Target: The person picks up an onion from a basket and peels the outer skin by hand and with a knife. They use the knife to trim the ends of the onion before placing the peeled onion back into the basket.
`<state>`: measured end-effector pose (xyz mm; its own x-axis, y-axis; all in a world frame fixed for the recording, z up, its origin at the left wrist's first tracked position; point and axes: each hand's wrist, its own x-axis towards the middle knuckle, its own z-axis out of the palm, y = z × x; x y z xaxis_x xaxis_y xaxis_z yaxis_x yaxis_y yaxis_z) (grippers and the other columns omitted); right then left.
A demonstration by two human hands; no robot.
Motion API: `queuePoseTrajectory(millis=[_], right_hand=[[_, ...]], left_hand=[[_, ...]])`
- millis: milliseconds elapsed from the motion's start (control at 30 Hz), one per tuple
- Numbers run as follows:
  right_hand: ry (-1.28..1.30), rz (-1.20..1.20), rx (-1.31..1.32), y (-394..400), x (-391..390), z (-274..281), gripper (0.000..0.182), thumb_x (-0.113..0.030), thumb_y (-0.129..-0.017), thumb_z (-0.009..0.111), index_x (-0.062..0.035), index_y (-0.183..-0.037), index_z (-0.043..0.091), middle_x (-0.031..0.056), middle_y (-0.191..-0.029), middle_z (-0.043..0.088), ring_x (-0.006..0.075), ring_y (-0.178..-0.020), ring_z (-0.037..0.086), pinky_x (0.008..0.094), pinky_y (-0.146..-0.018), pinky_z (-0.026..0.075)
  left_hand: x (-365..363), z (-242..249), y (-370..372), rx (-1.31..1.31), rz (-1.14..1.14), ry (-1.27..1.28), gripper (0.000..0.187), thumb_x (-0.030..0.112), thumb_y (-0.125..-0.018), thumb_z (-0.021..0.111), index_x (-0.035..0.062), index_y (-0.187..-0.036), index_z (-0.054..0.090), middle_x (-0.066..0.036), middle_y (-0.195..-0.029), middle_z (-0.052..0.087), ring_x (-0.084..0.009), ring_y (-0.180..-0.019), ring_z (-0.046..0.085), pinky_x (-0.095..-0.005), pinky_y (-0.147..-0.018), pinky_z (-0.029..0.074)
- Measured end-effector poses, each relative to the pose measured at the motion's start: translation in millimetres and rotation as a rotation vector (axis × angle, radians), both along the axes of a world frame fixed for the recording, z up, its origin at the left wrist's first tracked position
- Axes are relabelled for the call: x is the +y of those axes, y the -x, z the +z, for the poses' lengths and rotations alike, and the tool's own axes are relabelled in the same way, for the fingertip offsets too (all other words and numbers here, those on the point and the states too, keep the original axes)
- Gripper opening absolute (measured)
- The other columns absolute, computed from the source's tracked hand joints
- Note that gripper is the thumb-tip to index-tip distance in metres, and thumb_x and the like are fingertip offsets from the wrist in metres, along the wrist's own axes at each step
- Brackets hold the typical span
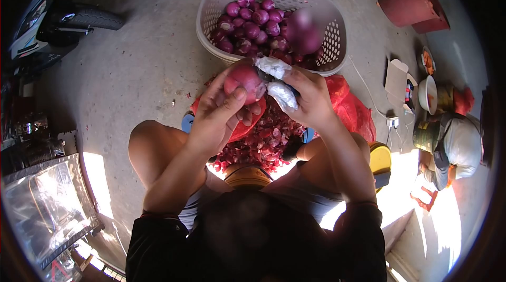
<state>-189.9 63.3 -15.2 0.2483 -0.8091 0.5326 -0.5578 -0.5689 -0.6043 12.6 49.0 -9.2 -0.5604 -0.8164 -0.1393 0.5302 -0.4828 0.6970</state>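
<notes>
Seen from the head camera, you sit low over a concrete floor with your knees apart. Your left hand (219,116), just left of frame centre, is closed around a round, reddish-purple onion (244,80), thumb across its front and fingers cupped beneath. Your right hand (311,97), just right of centre, is clenched on a tool whose grip is wrapped in pale, crinkled film (279,84); the wrapped end touches the right side of the onion. Whether a blade is exposed cannot be told. The two hands are close together, meeting at the onion.

As for progress, the white perforated plastic basket (337,44) at upper centre holds a heap of smooth, glossy purple onions (253,26), filling it roughly halfway; these appear to be finished ones. Below your hands, a pile of dark red papery onion skins (263,142) lies on the floor between your legs, beside a crumpled red plastic bag (350,108) to the right. Judging by this, much peeling is done, and the onion in hand looks partly stripped. How many unpeeled onions are left cannot be seen.

At the right edge, another person (453,150) crouches near a white bowl (427,94), well apart from you.
</notes>
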Motion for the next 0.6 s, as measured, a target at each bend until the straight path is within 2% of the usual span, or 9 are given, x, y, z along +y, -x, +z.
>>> queuePoseTrajectory(millis=[33, 133, 233, 333, 600], right_hand=[[-0.049, 0.042, 0.048, 4.7, 0.6, 2.9, 0.046, -0.004, -0.071, 0.072, -0.0028, -0.114, 0.056, 0.0171, -0.102, 0.064, 0.0296, -0.085, 0.065, 0.0334, -0.073, 0.051], [-0.107, 0.078, -0.023, 6.8, 3.9, 6.2, 0.048, -0.005, -0.074, 0.071, -0.0009, -0.117, 0.052, 0.0159, -0.104, 0.064, 0.0276, -0.087, 0.065, 0.0325, -0.074, 0.051], [-0.107, 0.111, 0.012, 10.8, 6.3, 3.4, 0.048, -0.006, -0.075, 0.071, -0.0034, -0.119, 0.050, 0.0150, -0.104, 0.064, 0.0267, -0.087, 0.065, 0.0331, -0.075, 0.051], [-0.106, 0.106, -0.069, 3.2, 5.1, 5.5, 0.050, -0.010, -0.062, 0.074, -0.0077, -0.109, 0.057, 0.0133, -0.101, 0.063, 0.0351, -0.091, 0.061, 0.0401, -0.077, 0.050], [-0.151, 0.141, 0.054, 13.9, 7.7, 7.1, 0.054, -0.008, -0.058, 0.072, -0.0083, -0.110, 0.059, 0.0122, -0.105, 0.063, 0.0331, -0.095, 0.061, 0.0394, -0.079, 0.051]], left_hand=[[0.9, 0.4, 0.5, 0.001, -0.009, 0.009, 0.051, 0.016, -0.092, 0.054, 0.0055, -0.137, 0.033, -0.010, -0.107, 0.058, -0.0151, -0.081, 0.062, -0.0222, -0.062, 0.050], [0.6, 2.9, 1.5, 0.004, 0.019, 0.011, 0.049, 0.019, -0.092, 0.053, 0.0052, -0.135, 0.035, -0.010, -0.108, 0.058, -0.0150, -0.082, 0.063, -0.0228, -0.063, 0.051], [-2.5, 1.8, 0.0, -0.004, 0.026, 0.020, 0.046, 0.023, -0.093, 0.052, 0.0048, -0.133, 0.037, -0.010, -0.109, 0.058, -0.0151, -0.083, 0.063, -0.0233, -0.063, 0.051], [-1.8, 2.6, 0.0, -0.018, 0.017, 0.015, 0.046, 0.025, -0.093, 0.052, 0.0042, -0.132, 0.038, -0.010, -0.108, 0.058, -0.0152, -0.083, 0.063, -0.0235, -0.063, 0.051], [-1.8, 1.8, -0.4, -0.056, -0.012, 0.030, 0.045, 0.028, -0.093, 0.051, 0.0029, -0.130, 0.041, -0.009, -0.103, 0.060, -0.0131, -0.078, 0.062, -0.0239, -0.063, 0.051]])
